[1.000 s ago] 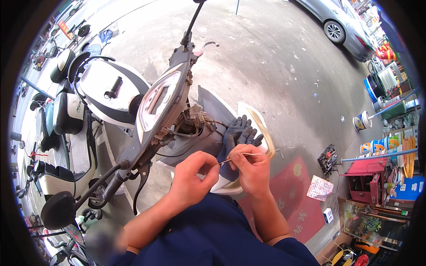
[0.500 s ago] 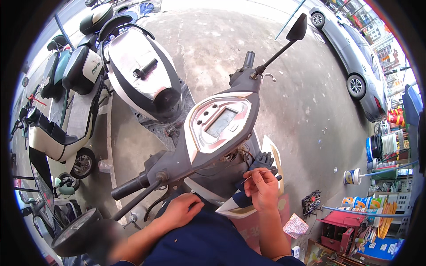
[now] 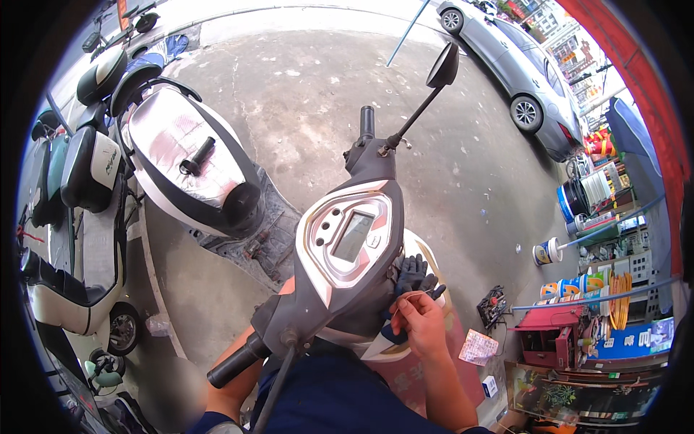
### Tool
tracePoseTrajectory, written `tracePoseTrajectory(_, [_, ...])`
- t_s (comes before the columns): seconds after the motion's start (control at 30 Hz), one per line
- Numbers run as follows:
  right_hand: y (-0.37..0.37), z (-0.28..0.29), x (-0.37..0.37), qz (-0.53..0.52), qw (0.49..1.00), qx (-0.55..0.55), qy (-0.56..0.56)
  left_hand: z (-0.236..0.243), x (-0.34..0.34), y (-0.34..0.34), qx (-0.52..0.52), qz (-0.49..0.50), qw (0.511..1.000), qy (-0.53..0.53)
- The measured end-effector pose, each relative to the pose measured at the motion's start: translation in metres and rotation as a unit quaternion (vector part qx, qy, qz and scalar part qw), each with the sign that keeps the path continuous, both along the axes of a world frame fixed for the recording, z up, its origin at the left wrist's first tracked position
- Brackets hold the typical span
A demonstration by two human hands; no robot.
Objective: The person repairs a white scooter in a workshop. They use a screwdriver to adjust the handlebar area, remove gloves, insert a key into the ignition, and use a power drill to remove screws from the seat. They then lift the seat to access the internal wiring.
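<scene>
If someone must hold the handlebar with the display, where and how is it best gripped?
Probably by the black grip at the lower-left end of the handlebar, wrapped from above: it is a straight cylinder with its top uncovered and outer end free, while the mirror stem passes on its right.

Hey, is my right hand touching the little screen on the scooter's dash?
Apart. The head view shows the right hand below and to the right of the screen, with dark handlebar cover visible between them.
</scene>
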State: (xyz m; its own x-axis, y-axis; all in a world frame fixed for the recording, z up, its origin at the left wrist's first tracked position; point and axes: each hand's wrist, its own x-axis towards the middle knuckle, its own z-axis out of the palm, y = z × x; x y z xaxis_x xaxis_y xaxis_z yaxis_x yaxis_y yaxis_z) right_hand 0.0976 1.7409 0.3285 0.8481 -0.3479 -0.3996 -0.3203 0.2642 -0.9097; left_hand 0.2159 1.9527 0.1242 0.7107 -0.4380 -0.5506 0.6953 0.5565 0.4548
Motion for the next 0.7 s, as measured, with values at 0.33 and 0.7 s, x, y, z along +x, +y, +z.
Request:
tracePoseTrajectory(0.33, [0.008,0.001,-0.042,-0.067,0.997,-0.042,0.023,-0.02,0.01,-0.013,0.002,-0.038,0.999,-0.01])
tracePoseTrajectory(0.7, [0.019,0.016,-0.05,-0.071,0.995,-0.069,0.031,-0.016,-0.006,-0.01,0.014,-0.044,0.999,-0.025])
